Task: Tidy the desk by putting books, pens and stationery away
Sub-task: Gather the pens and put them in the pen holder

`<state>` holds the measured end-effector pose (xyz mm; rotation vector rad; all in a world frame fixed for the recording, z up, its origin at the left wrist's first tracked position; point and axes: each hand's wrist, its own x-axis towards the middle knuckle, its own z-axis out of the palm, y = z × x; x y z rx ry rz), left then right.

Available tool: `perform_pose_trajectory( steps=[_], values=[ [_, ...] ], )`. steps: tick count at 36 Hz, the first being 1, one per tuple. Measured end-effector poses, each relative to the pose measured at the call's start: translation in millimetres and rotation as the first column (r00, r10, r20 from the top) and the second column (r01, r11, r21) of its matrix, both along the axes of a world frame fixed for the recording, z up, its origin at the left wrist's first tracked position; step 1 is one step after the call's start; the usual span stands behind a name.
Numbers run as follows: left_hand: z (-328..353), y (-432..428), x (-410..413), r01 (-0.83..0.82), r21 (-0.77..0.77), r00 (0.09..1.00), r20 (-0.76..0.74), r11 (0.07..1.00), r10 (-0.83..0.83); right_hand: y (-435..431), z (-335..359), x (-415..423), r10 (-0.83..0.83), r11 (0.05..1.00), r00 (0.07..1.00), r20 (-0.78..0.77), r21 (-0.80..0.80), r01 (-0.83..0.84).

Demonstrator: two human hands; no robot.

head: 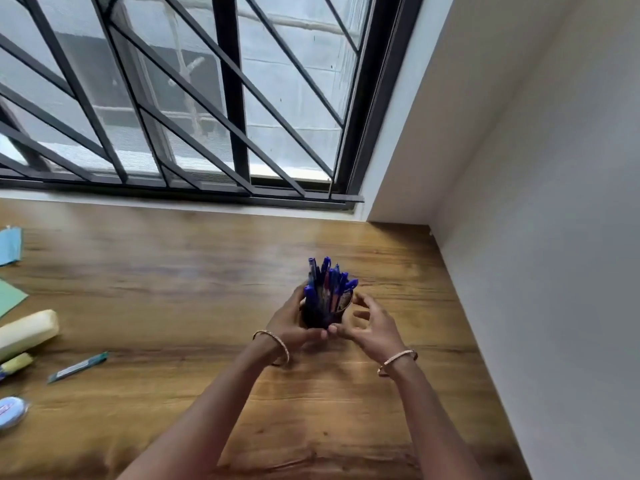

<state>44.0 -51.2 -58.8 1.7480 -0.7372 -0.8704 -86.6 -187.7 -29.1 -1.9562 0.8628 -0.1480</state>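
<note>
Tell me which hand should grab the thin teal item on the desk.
Left, probably: the thin teal item lies far to that side. The left hand grips the pen holder, so the open right hand should steady it first.

pen holder (320, 317) on desk (173, 271), right of centre, pens (329, 278) in it; left hand (294, 325) holds its left side, right hand (369, 327) just right. Pouch (27, 332), tube (78, 367), probably a tin (12, 412) along left edge. Window (173, 98) behind.

Black barred window (194, 109), white sill (138, 201), pale wall (554, 168) at right
</note>
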Motion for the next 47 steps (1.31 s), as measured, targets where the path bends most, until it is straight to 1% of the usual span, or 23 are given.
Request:
perform_pose_trajectory(
  steps=[3,6,11,13,17,20,24,28,30,32,34,37,40,42,44,47],
  values=[
    [-11,-7,0,-0.049,-0.037,0.998,-0.029,0.998,0.048,2,-8,3,-0.002,0.996,0.995,0.101,0.084,-0.006],
    [-10,-16,-11,-0.058,-0.044,0.998,-0.030,0.997,0.057,-2,-8,-4,-0.053,0.995,0.987,0.152,0.097,0.038],
    [-4,-37,-45,-0.014,-0.018,0.999,0.034,1.000,0.015,-20,-9,-42,-0.099,0.995,0.987,0.125,0.035,0.096],
    [-3,-48,-62,0.010,0.004,0.999,0.038,1.000,-0.010,-30,-12,-62,-0.145,0.989,0.984,0.107,0.057,0.139],
    [-1,-70,-92,0.065,0.047,0.991,0.112,0.997,-0.070,-44,-10,-98,-0.216,0.975,0.973,0.078,0.075,0.211],
    [2,-84,-110,0.100,0.036,0.988,0.111,0.994,-0.104,-54,-7,-120,-0.252,0.966,0.965,0.067,0.075,0.247],
    [1,-96,-127,0.102,0.007,0.994,0.032,0.995,-0.102,-62,1,-138,-0.261,0.964,0.963,0.061,0.069,0.257],
    [0,-99,-128,0.107,0.017,0.990,0.090,0.994,-0.109,-61,0,-142,-0.270,0.961,0.963,0.007,0.057,0.269],
    [-1,-95,-126,0.111,0.043,0.987,0.115,0.993,-0.115,-60,-5,-141,-0.279,0.960,0.959,-0.045,0.027,0.280],
    [-3,-88,-124,0.094,0.070,0.990,0.102,0.993,-0.101,-56,-8,-140,-0.312,0.950,0.943,-0.112,-0.024,0.311],
    [-4,-77,-121,0.060,0.080,0.994,0.081,0.995,-0.067,-45,-9,-137,-0.417,0.909,0.896,-0.154,-0.069,0.411],
    [-9,-56,-112,-0.010,0.089,0.996,0.091,0.996,0.002,-19,-11,-132,-0.578,0.816,0.806,-0.132,-0.070,0.574],
    [-10,-30,-102,-0.098,0.096,0.989,0.119,0.991,0.087,13,-14,-125,-0.659,0.749,0.743,-0.112,-0.183,0.637],
    [-10,-12,-98,-0.147,0.102,0.983,0.124,0.984,0.134,33,-13,-119,-0.674,0.724,0.737,-0.058,-0.252,0.642],
    [-9,6,-94,-0.186,0.109,0.976,0.137,0.977,0.170,50,-12,-111,-0.659,0.728,0.752,-0.020,-0.269,0.631],
    [-8,35,-87,-0.228,0.097,0.965,0.152,0.969,0.211,75,-8,-95,-0.551,0.803,0.834,0.011,-0.266,0.534]
  ],
)
